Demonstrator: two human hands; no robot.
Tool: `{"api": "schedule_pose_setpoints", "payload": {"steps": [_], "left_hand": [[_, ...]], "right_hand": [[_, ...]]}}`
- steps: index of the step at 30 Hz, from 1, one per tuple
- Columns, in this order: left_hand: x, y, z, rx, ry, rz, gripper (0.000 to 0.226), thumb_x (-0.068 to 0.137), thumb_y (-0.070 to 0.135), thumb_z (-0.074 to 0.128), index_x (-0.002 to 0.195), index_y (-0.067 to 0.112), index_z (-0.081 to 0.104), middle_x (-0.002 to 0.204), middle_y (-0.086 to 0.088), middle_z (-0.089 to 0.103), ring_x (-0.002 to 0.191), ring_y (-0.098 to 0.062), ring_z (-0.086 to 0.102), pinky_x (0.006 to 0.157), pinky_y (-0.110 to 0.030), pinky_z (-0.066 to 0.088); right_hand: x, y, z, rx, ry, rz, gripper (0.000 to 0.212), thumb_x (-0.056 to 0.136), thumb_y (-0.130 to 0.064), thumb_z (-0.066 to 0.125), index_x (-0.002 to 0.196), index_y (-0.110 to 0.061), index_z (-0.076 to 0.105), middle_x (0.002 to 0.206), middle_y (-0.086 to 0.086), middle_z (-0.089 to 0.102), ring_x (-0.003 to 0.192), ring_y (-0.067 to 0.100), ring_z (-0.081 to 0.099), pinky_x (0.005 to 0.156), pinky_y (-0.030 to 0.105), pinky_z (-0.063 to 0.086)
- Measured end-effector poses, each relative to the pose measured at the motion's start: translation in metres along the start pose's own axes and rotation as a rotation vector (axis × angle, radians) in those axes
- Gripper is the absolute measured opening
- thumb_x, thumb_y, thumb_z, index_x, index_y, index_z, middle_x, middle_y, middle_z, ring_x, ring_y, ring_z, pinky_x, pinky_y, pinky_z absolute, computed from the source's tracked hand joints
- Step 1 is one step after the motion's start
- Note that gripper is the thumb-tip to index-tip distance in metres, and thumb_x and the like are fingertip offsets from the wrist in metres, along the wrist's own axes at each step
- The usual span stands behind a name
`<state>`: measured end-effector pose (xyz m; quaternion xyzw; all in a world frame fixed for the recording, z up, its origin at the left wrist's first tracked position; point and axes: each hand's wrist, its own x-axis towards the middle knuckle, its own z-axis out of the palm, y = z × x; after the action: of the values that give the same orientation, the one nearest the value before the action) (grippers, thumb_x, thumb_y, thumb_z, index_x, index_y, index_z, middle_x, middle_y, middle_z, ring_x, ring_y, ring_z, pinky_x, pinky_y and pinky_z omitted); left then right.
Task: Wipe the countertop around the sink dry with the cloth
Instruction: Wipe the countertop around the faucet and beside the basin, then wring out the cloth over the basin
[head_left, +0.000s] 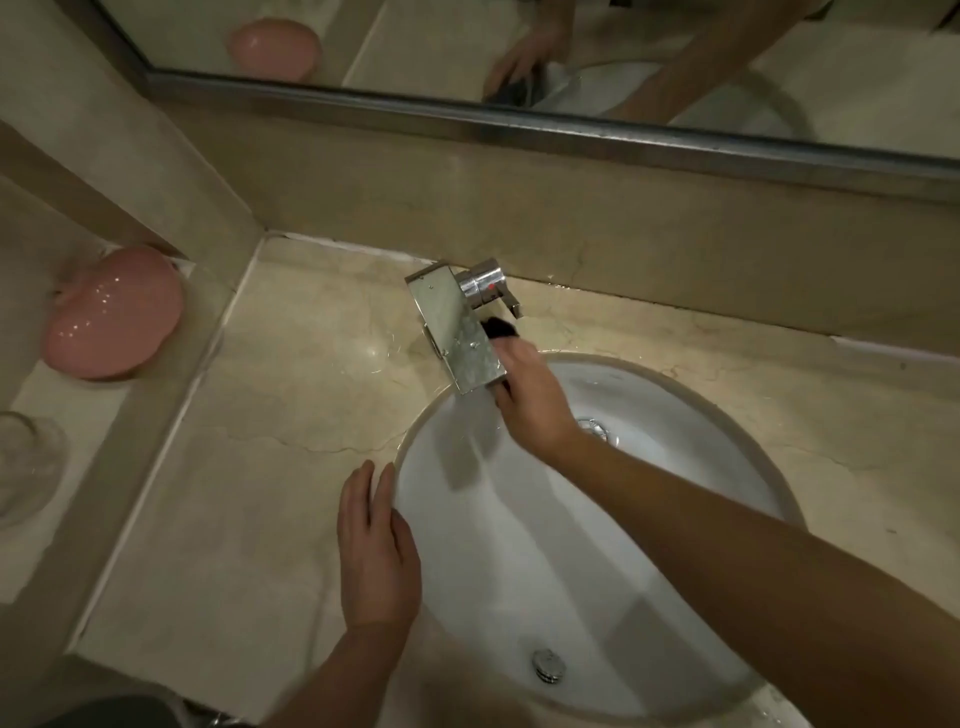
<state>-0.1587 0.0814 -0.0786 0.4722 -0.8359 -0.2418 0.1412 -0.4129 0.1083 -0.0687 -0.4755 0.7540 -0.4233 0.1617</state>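
Dim, warm yellowish light falling from overhead, small glints shining on the wet countertop (332, 364) and the chrome faucet (457, 332), soft shadows lying inside the sink (675, 405), edges bending with wide-angle distortion, corners darkening, fine detail smearing slightly throughout.

We press a dark cloth (500, 328) with our right hand (530, 400) beside the faucet (457, 332). Our left hand (376, 551) lies flat on the sink (675, 405) rim, wet countertop (291, 364) around.
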Motion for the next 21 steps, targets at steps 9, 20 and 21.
{"api": "schedule_pose_setpoints", "payload": {"steps": [9,20,21], "left_hand": [[-0.001,0.005,-0.003,-0.032,-0.030,-0.003,0.049,0.096,0.014,0.042,0.145,0.011,0.043,0.154,-0.010,0.034,0.145,-0.031,0.028,0.116,-0.048,0.031],[-0.067,0.137,-0.049,-1.194,-0.975,-0.951,0.053,0.088,0.062,0.058,0.114,0.018,0.074,0.118,-0.008,0.072,0.113,-0.034,0.065,0.091,-0.053,0.052],[-0.071,0.141,-0.055,-1.245,-1.053,-0.992,0.056,0.086,0.064,0.059,0.112,0.017,0.075,0.117,-0.010,0.072,0.111,-0.037,0.066,0.094,-0.058,0.049]], "right_hand": [[-0.143,-0.051,-0.009,0.246,-0.172,0.368,0.025,0.102,-0.012,0.052,0.121,-0.017,0.066,0.109,-0.016,0.065,0.104,0.001,0.059,0.092,0.023,0.046],[-0.202,-0.154,-0.099,0.351,0.020,0.476,0.051,0.085,-0.012,0.079,0.123,-0.035,0.055,0.113,-0.011,0.067,0.105,0.010,0.067,0.091,0.033,0.056],[-0.208,-0.161,-0.101,0.349,0.021,0.455,0.049,0.085,-0.009,0.078,0.122,-0.033,0.057,0.115,-0.011,0.067,0.108,0.011,0.066,0.093,0.034,0.055]]}}
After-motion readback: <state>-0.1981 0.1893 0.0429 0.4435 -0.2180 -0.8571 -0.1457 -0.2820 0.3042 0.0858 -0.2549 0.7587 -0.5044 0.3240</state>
